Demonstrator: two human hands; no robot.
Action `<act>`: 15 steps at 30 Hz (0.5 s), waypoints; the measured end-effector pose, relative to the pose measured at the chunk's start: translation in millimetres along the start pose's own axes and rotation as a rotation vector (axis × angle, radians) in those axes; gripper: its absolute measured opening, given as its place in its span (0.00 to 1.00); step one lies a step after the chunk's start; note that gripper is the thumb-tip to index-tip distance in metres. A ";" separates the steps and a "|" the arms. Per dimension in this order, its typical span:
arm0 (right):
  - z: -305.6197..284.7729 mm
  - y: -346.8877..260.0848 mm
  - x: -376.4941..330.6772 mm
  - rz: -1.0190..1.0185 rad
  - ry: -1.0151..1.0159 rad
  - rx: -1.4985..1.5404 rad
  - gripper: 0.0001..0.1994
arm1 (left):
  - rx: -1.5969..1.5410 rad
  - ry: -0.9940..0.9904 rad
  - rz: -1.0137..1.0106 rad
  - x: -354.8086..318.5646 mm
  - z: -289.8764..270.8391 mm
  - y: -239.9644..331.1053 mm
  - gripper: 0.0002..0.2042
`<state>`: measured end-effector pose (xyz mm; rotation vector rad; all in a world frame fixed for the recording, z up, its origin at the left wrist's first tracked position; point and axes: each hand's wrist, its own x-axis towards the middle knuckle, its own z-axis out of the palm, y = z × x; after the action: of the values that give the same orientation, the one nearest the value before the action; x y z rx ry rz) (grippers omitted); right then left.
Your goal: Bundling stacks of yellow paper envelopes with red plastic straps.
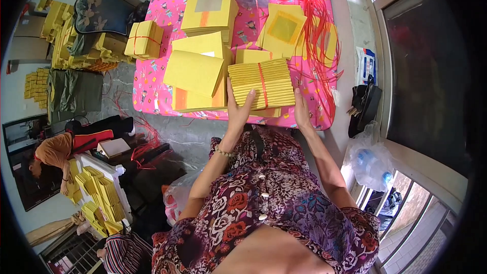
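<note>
Between my two hands is a bundle of folded yellow paper [276,92], its folds layered in rows and a red strap running across its middle. My left hand [240,109] grips the left end, thumb on the front and fingers behind. At the right end my right hand [302,109] presses with straight fingers along the side. The bundle is tilted toward me over the near edge of a pink patterned table [154,83]. Just left of it lies a stack of yellow sheets [195,73], the top ones askew. Part of another yellow stack [253,56] shows behind the bundle.
A taller yellow stack [208,7] and a strapped yellow bundle [143,39] stand farther back. Loose red strapping [322,45] trails down the table's right side. A chair [104,10] is at far left. Another person [56,155] works at a side table with yellow pieces.
</note>
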<state>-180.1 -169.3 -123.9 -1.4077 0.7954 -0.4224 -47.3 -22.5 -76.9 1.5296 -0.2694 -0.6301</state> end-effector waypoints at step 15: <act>2.8 -2.4 -1.3 0.092 0.004 0.032 0.28 | -0.016 -0.024 0.021 6.6 -6.0 -8.5 0.38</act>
<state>-178.6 -166.8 -121.3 -1.3352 0.8495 -0.3661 -40.5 -20.3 -86.9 1.5034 -0.2975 -0.6334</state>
